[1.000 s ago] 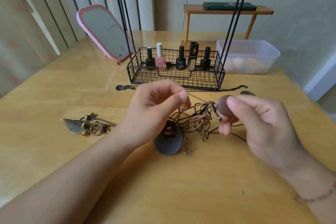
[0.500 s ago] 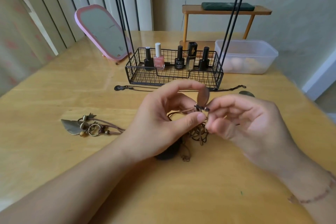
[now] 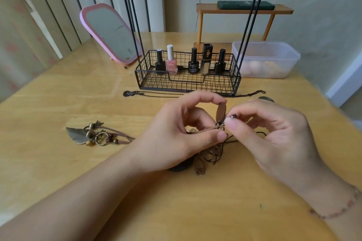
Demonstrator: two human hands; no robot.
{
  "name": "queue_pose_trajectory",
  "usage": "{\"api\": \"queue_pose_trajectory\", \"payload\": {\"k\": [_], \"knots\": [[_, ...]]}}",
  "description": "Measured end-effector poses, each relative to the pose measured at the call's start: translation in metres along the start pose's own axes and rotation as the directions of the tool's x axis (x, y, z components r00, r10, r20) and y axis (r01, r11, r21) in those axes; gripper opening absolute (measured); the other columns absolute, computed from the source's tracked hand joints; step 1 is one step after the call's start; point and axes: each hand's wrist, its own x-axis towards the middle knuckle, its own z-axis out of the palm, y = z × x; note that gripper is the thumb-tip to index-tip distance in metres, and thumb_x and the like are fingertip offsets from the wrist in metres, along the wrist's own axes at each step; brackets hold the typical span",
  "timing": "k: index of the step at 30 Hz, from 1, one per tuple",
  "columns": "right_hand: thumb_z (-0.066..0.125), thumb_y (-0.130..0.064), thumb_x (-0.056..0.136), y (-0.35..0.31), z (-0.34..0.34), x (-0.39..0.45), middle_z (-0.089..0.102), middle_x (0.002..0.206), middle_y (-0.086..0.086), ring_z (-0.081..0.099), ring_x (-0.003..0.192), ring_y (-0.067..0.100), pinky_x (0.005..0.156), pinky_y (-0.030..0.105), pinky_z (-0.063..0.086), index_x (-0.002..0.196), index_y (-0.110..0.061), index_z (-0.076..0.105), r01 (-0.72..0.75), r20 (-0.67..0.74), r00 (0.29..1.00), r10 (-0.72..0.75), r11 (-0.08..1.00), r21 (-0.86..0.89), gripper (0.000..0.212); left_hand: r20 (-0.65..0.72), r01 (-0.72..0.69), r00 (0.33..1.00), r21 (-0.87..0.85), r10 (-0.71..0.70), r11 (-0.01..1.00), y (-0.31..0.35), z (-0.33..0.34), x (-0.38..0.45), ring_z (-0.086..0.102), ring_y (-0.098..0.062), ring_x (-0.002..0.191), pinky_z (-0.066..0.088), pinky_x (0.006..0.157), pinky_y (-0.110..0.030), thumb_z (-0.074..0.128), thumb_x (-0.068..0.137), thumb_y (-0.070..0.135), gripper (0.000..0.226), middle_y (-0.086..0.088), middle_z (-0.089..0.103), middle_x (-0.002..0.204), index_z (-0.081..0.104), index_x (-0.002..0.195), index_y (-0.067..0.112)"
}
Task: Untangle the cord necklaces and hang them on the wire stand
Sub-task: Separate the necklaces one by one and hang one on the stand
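We pinch the brown pendant [image 3: 221,111] in our left hand [image 3: 180,135], steadying it; right hand [image 3: 274,133] fingers [image 3: 233,123] nip its clasp above the cord tangle [image 3: 211,154], near counter [image 3: 58,162] centre.

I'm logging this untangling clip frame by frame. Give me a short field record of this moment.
left hand: left hand pinches the brown disc pendant
right hand: right hand pinches the small clasp beside it
cords: tangled cords hang to the table
set aside: leaf necklace, left of the hands
stand: wire stand, bottles in its basket, no necklace seen hanging
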Motion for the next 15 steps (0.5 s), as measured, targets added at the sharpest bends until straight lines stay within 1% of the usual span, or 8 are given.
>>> {"api": "queue_pose_trajectory", "payload": {"k": [3,5,6,7,9,10,12,15], "knots": [[0.063,-0.030,0.087,-0.0009,0.0005,-0.0006,0.068,0.081,-0.011,0.063,0.072,0.013,0.061,0.025,0.050,0.082,-0.030,0.069,-0.082,0.001,0.997,0.082,0.990,0.117,0.007,0.020,0.022,1.000,-0.018,-0.021,1.000,0.0008,-0.0005,0.0002,0.059,-0.016,0.071,0.052,0.073,-0.027,0.075,0.083,0.011,0.038,-0.001,0.066,0.073,0.058,0.117,0.015],[0.064,-0.032,0.086,0.0001,0.0009,-0.0002,0.068,0.077,-0.006,0.062,0.067,0.014,0.058,0.030,0.050,0.083,-0.029,0.070,-0.149,0.014,0.989,0.149,0.968,0.205,0.007,0.037,0.032,0.999,-0.060,-0.030,0.998,0.0015,-0.0014,0.0003,0.057,-0.014,0.069,0.048,0.069,-0.022,0.074,0.085,0.013,0.033,-0.001,0.064,0.075,0.058,0.114,0.013],[0.065,-0.033,0.086,0.0005,0.0011,0.0004,0.067,0.076,-0.004,0.061,0.066,0.014,0.057,0.032,0.049,0.083,-0.028,0.071,-0.164,0.023,0.986,0.163,0.959,0.231,0.008,0.046,0.035,0.998,-0.096,-0.031,0.995,0.0018,-0.0019,0.0003,0.056,-0.015,0.070,0.048,0.067,-0.021,0.073,0.086,0.016,0.031,-0.001,0.064,0.076,0.059,0.113,0.012],[0.065,-0.032,0.085,0.0004,0.0013,0.0014,0.068,0.076,-0.003,0.061,0.066,0.014,0.057,0.030,0.049,0.083,-0.027,0.072,-0.172,0.037,0.985,0.168,0.949,0.263,0.008,0.050,0.035,0.998,-0.129,-0.029,0.991,0.0018,-0.0020,0.0004,0.056,-0.016,0.072,0.048,0.067,-0.022,0.072,0.085,0.019,0.031,-0.002,0.064,0.078,0.060,0.113,0.011],[0.065,-0.028,0.085,-0.0012,0.0012,0.0031,0.069,0.077,-0.004,0.062,0.067,0.011,0.060,0.023,0.049,0.081,-0.027,0.073,-0.179,0.075,0.984,0.163,0.925,0.336,0.008,0.043,0.030,0.999,-0.162,-0.024,0.986,0.0011,-0.0014,0.0008,0.058,-0.023,0.077,0.050,0.071,-0.025,0.070,0.083,0.022,0.034,-0.005,0.065,0.082,0.062,0.114,0.007],[0.065,-0.026,0.085,-0.0022,0.0009,0.0035,0.070,0.077,-0.005,0.062,0.068,0.009,0.061,0.021,0.049,0.080,-0.026,0.073,-0.181,0.093,0.983,0.158,0.915,0.361,0.009,0.037,0.026,0.999,-0.159,-0.021,0.987,0.0005,-0.0010,0.0014,0.059,-0.024,0.078,0.051,0.073,-0.026,0.071,0.083,0.021,0.035,-0.006,0.066,0.083,0.064,0.113,0.006],[0.066,-0.025,0.083,-0.0040,0.0005,0.0039,0.071,0.076,-0.005,0.063,0.068,0.008,0.062,0.019,0.049,0.079,-0.026,0.075,-0.198,0.109,0.980,0.168,0.896,0.396,0.010,0.035,0.025,0.999,-0.147,-0.020,0.989,-0.0013,-0.0003,0.0022,0.061,-0.020,0.078,0.052,0.073,-0.024,0.076,0.083,0.013,0.031,-0.006,0.068,0.083,0.067,0.111,0.005],[0.068,-0.031,0.080,-0.0051,-0.0011,0.0044,0.068,0.068,-0.002,0.061,0.064,0.013,0.056,0.025,0.049,0.076,-0.026,0.076,-0.229,0.081,0.973,0.215,0.885,0.406,0.010,0.056,0.038,0.998,-0.134,-0.031,0.990,-0.0027,-0.0016,0.0023,0.060,-0.011,0.071,0.051,0.068,-0.020,0.073,0.080,0.004,0.026,-0.002,0.067,0.078,0.068,0.106,0.007]]}}
